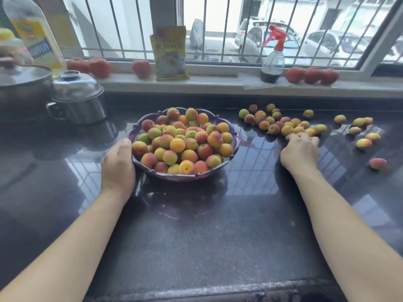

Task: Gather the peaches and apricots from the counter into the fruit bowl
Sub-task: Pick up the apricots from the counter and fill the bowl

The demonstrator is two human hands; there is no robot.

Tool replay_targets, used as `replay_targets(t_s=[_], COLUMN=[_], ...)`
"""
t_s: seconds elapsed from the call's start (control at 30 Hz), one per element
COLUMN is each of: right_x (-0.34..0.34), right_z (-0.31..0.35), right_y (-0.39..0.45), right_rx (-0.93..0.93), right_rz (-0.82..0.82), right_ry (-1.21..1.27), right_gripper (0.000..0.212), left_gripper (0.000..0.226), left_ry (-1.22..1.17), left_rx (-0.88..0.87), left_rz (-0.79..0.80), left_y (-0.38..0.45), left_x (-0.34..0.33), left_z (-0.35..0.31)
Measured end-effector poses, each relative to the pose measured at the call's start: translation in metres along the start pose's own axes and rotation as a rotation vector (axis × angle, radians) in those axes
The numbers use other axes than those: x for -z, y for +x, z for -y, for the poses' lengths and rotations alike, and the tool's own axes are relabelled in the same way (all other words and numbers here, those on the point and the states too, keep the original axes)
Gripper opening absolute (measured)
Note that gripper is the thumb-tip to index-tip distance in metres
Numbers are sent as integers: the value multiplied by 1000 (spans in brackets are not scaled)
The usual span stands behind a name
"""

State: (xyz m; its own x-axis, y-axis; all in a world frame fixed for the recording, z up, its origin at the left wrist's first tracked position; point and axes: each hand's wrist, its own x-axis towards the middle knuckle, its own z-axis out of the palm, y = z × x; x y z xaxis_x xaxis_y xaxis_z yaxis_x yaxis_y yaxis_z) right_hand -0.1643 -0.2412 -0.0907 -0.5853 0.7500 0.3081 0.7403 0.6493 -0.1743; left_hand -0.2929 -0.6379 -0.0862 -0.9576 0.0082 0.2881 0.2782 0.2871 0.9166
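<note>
A purple fruit bowl [236, 142] stands mid-counter, heaped with orange, red and green apricots and peaches [182, 141]. My left hand [118, 165] grips the bowl's left rim, thumb on the edge. To the right, a cluster of loose fruit [273, 123] lies on the dark counter, with scattered pieces further right [363, 143] and one reddish piece [377, 163] nearer me. My right hand [299, 152] rests palm down at the near edge of the cluster, its fingers curled over some yellow fruit; whether it grips any is hidden.
Two lidded steel pots [78, 99] stand at the back left with an oil bottle [32, 31] behind. The windowsill holds tomatoes [99, 67], a yellow packet [169, 54] and a spray bottle [273, 57]. The glossy black counter [196, 236] runs toward me.
</note>
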Motion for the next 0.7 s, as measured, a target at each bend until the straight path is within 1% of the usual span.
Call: replay_targets(t_s=[0.07,0.13,0.2,0.27,0.33,0.37,0.43,0.5,0.57,0.6,0.63,0.67,0.7], right_x=[4,11,25,49,79,91,104,104,96,94,91,91,88], right_z=[-5,-3,12,41,81,101,138,164,175,174,170,164,156], right_y=[-1,-4,-8,-13,-21,-24,-28,-30,-30,-30,-29,-27,-22], right_rx=[-68,-32,86,266,453,539,643,712,746,735,703,646,570], right_rz=[39,63,98,99,158,205,297,389,489,519,522,498,442], right_ry=[-52,12,248,537,730,776,815,707,531,512,554,656,775], right_gripper=[30,28,28,29,29,29,26,22,19,19,22,25,29], left_gripper=[55,53,50,49,50,50,50,50,48,48,49,50,51], left_ry=[0,-8,-10,-14,-10,-5,-11,-19,-14,-11,-8,-5,-1], left_rx=[5,20,29,28,30,31,35,33,21,16,14,12,10], left_rz=[-1,-10,-12,-11,-15,-15,-17,-18,-8,-3,-1,0,0], left_y=[-2,-1,-1,0,0,1,0,0,0,0,0,0,0], left_x=[2,1,0,-1,-1,-1,0,1,2,3,2,2,2], left_z=[0,-1,-3,-5,-5,-4,-4,-5,-6,-6,-6,-5,-4])
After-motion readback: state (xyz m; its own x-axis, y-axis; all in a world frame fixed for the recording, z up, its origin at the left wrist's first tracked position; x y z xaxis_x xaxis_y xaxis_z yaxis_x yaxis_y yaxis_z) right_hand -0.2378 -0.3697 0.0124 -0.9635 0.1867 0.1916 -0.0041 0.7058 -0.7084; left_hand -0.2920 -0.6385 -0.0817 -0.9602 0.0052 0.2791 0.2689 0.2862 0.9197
